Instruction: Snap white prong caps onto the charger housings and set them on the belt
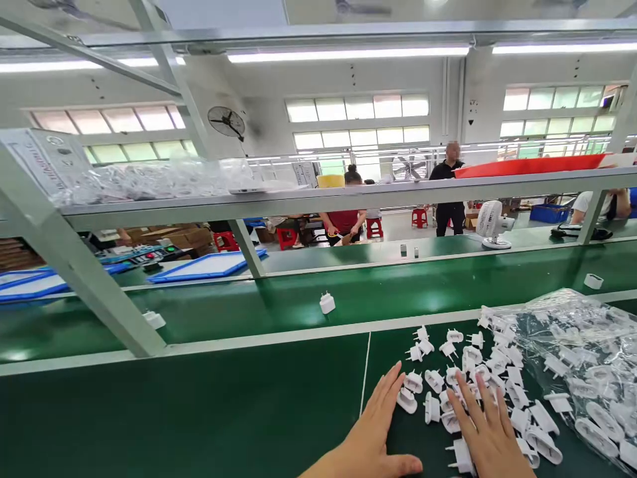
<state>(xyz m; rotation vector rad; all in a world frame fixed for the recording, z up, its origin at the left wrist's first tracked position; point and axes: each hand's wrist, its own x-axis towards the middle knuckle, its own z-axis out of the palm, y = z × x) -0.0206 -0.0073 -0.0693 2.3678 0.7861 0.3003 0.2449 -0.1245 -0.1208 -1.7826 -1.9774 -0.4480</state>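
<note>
My left hand (374,430) lies flat and open on the green bench, its fingertips beside the left edge of a spread of several small white plug parts (465,372). My right hand (490,431) rests open on top of those parts, fingers stretched forward. One plug part (460,457) lies by my right thumb. A clear plastic bag (582,358) full of more white parts sits to the right of both hands.
A green conveyor belt (279,305) runs across behind the bench, carrying a white charger (327,303). A grey metal frame post (74,265) slants at the left. Blue trays (206,265), a small white fan (492,224) and people stand beyond.
</note>
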